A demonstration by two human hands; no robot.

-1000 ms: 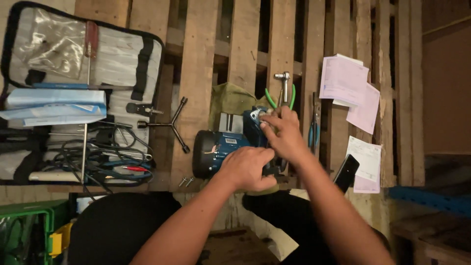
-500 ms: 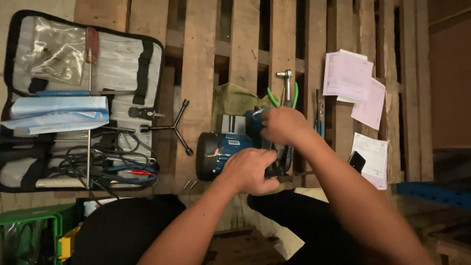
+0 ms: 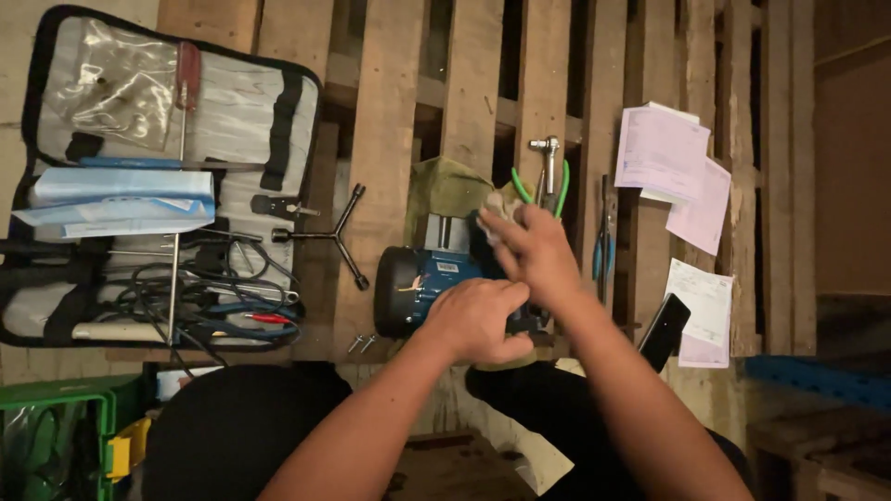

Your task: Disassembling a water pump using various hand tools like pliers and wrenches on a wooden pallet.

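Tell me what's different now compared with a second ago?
The right hand opened out over the blue motor, fingers spread, a rag under it. The left hand kept its grip on the motor. The tool case, T-wrench and papers stayed put.

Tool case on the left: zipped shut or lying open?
Open. The tool case lies spread flat on the wooden pallet, its lining showing, with a red-handled screwdriver strapped inside and cables spilling over its lower half.

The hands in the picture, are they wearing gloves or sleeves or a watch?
No. The left hand and the right hand are both bare, with no gloves, rings or watch showing. Both forearms are bare too, all the way to the picture's bottom edge, so no sleeves show.
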